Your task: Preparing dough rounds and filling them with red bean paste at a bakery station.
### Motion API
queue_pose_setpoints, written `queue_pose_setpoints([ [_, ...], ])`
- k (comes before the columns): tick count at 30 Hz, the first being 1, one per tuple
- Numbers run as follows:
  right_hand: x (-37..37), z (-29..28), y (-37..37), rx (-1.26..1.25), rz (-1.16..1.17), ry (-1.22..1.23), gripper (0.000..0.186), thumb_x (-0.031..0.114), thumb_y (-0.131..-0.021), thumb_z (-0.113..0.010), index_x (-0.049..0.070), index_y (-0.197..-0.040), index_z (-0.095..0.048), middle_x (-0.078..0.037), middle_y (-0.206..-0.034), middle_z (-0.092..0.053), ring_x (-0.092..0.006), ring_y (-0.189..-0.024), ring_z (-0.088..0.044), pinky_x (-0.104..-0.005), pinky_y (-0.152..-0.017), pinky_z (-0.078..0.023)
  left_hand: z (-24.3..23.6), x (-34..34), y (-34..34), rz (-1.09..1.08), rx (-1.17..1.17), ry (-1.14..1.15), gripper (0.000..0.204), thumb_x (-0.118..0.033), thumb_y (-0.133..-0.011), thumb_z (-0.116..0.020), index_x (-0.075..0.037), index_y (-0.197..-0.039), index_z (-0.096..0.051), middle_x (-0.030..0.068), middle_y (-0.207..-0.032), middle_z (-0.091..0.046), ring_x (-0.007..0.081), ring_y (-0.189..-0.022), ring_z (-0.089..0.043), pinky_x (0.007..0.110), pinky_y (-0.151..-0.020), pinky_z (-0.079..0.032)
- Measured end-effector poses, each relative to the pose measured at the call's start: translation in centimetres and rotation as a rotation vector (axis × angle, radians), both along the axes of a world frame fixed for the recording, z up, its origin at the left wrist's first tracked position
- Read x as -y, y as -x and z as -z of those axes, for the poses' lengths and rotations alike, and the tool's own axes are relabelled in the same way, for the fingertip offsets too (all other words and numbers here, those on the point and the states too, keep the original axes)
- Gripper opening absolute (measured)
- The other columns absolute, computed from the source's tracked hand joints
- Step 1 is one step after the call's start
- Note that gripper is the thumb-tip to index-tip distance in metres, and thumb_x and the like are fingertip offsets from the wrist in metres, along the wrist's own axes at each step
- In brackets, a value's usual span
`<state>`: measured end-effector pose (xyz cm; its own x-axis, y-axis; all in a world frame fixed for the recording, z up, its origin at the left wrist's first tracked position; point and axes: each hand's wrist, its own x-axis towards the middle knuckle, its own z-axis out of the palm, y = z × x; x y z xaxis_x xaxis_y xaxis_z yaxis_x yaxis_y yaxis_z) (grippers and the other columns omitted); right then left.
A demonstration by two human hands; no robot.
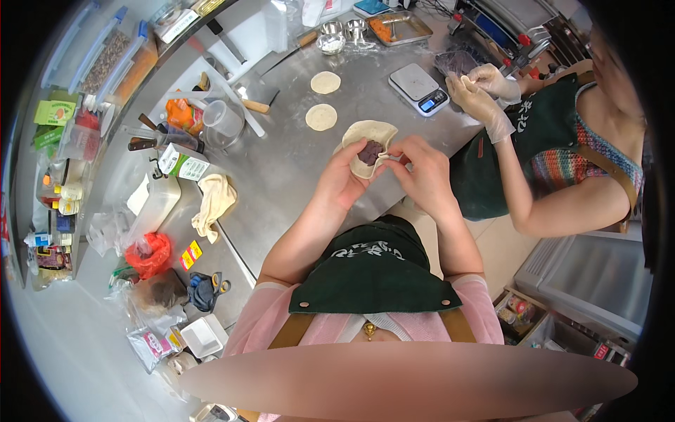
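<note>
My left hand cups a round dough wrapper above the near edge of the steel table. A lump of dark purple filling sits in the middle of the wrapper. At its right edge, the thumb and fingers of my right hand are closed in a pinch on the dough, where small folds show. Two flat dough rounds, one farther and one nearer, lie on the table beyond my hands.
A digital scale stands right of the rounds. Beside it, a co-worker's gloved hands hold something pale. Metal bowls and a tray are at the back. A scraper, clear jug and cloth lie left.
</note>
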<state>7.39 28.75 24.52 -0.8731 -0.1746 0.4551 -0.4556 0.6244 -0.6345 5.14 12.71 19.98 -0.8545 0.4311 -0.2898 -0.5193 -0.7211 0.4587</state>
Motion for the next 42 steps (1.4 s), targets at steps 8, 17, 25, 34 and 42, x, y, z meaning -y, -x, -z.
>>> queue_pose_setpoints([
  [8,-0.2,1.7,1.1,0.031,0.007,0.04,0.019,0.005,-0.068,-0.07,0.005,-0.082,-0.056,-0.006,-0.075,-0.057,-0.019,-0.058,-0.059,-0.0294,-0.054,-0.046,0.6,-0.5,0.7,-0.081,0.005,0.055,0.029,-0.018,-0.091,-0.047,-0.005,-0.117,-0.047,0.0086,-0.109,-0.059,0.0202,-0.099,-0.058,0.034,-0.08,-0.051],
  [17,-0.9,0.3,1.8,-0.026,-0.007,-0.223,0.019,0.011,-0.071,-0.067,0.01,-0.088,-0.058,-0.003,-0.08,-0.057,-0.024,-0.061,-0.06,-0.0351,-0.052,-0.045,0.3,-1.6,0.8,-0.128,-0.049,0.175,0.031,-0.017,-0.091,-0.047,-0.003,-0.118,-0.047,0.0095,-0.109,-0.058,0.0196,-0.099,-0.058,0.034,-0.08,-0.051],
  [25,-2.0,0.1,2.7,-0.075,-0.077,-0.318,0.018,0.009,-0.069,-0.066,0.011,-0.085,-0.059,-0.004,-0.081,-0.056,-0.0271,-0.065,-0.059,-0.0371,-0.054,-0.045,0.0,-2.4,1.2,-0.116,-0.038,0.151,0.032,-0.016,-0.091,-0.046,-0.002,-0.12,-0.046,0.0097,-0.113,-0.056,0.0199,-0.101,-0.057,0.035,-0.082,-0.051],
  [34,-2.5,0.3,3.3,-0.039,-0.081,-0.305,0.017,0.008,-0.068,-0.066,0.009,-0.083,-0.059,-0.005,-0.083,-0.056,-0.0267,-0.069,-0.059,-0.0371,-0.055,-0.046,-0.2,-3.0,1.8,-0.106,-0.024,0.161,0.03,-0.016,-0.092,-0.046,-0.003,-0.119,-0.046,0.0093,-0.112,-0.056,0.0193,-0.101,-0.057,0.034,-0.082,-0.05],
  [42,-2.6,0.7,3.8,-0.091,-0.088,-0.286,0.018,0.006,-0.068,-0.065,0.008,-0.084,-0.06,-0.005,-0.082,-0.057,-0.026,-0.067,-0.059,-0.0356,-0.055,-0.046,-0.6,-3.4,1.9,-0.134,0.004,0.152,0.03,-0.016,-0.092,-0.046,-0.003,-0.119,-0.046,0.0082,-0.112,-0.056,0.0182,-0.102,-0.057,0.034,-0.083,-0.05],
])
